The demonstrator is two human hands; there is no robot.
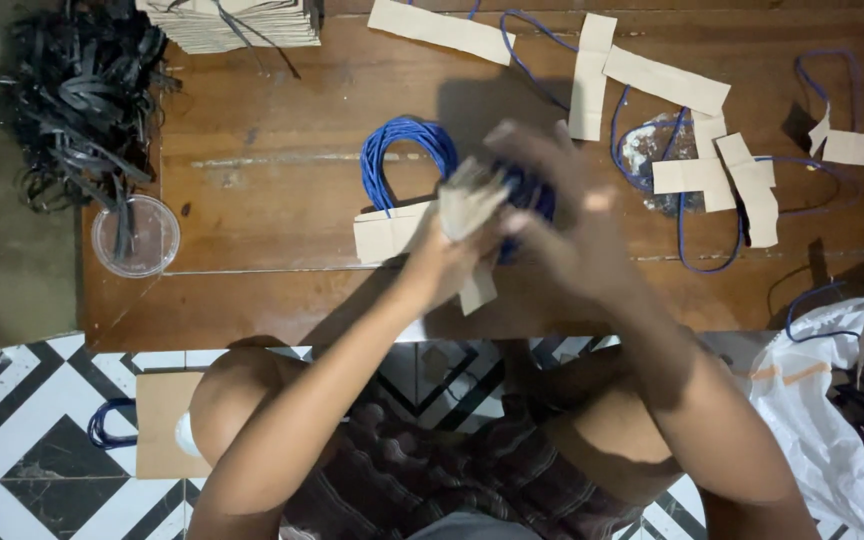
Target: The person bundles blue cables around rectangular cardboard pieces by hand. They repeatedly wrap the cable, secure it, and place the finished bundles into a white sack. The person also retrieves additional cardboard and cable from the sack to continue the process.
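Note:
My left hand (444, 262) and my right hand (562, 215) meet over a low wooden board (282, 210). Together they grip a blue coiled cord (527, 190) with a tan cardboard strip (470, 205) wrapped around it. Both hands are blurred by motion. A tail of the strip hangs below my left hand. Just to the left lies another blue cord coil (404, 150) resting on a cardboard piece (387, 235).
Cardboard strips (652, 80) and loose blue cords (712, 215) lie at the board's right and back. A stack of cardboard (237, 22) sits at back left, a pile of black bands (77, 90) beside it, and a clear plastic cup (135, 235) below. A white bag (832, 400) holds finished coils at right.

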